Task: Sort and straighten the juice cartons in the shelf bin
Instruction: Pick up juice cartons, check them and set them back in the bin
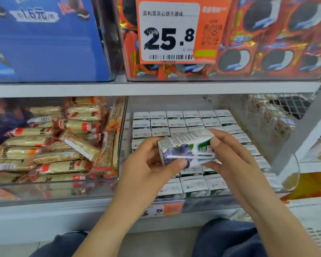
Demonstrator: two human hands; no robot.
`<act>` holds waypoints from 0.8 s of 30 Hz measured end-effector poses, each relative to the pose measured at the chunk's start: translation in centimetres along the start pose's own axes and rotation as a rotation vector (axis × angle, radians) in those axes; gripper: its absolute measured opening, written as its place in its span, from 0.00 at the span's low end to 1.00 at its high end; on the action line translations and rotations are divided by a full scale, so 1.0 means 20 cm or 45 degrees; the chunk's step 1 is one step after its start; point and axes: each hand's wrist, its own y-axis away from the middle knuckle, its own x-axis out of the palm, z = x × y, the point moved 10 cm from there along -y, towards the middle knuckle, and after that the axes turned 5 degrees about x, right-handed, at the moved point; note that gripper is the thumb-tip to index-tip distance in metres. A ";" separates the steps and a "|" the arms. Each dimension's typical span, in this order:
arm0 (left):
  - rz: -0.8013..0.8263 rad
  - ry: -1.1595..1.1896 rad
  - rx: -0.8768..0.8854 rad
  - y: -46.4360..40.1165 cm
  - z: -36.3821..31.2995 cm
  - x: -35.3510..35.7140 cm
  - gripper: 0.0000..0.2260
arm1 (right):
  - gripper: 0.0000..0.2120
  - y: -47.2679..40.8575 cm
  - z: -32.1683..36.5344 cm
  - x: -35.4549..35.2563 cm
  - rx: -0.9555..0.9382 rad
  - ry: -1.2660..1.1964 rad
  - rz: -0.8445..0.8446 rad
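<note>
A small juice carton (185, 148) with blueberry artwork and a straw on its side lies tilted on its side above the bin, held between both hands. My left hand (148, 164) grips its left end, thumb across the front. My right hand (230, 154) pinches its right end. Below them a clear shelf bin (202, 198) holds several rows of upright white-and-green cartons (176, 123), tops facing up. The hands hide the middle rows.
To the left stands a clear bin (54, 182) of wrapped snack bars. Above are bins of red cookie packs (278, 58) and an orange price tag (174, 30). A white wire rack (278, 115) rises on the right. My knees are at the bottom edge.
</note>
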 end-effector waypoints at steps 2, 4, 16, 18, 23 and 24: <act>-0.066 -0.081 0.052 0.00 -0.01 -0.01 0.16 | 0.21 0.00 0.00 0.04 0.025 0.038 0.058; -0.120 -0.194 0.094 0.00 -0.01 -0.02 0.17 | 0.21 0.01 -0.02 0.07 0.071 0.049 0.100; 0.092 -0.076 -0.177 0.01 0.10 0.05 0.26 | 0.26 0.01 0.01 0.08 0.042 -0.074 0.031; 0.055 -0.003 -0.186 0.00 0.10 0.04 0.24 | 0.26 0.02 0.02 0.07 0.009 -0.014 0.009; 0.006 -0.031 -0.108 0.00 0.06 0.03 0.19 | 0.29 0.03 0.05 0.10 -0.084 0.073 0.027; -0.009 -0.036 -0.093 0.01 0.05 0.02 0.18 | 0.28 0.03 0.06 0.10 -0.102 0.087 0.029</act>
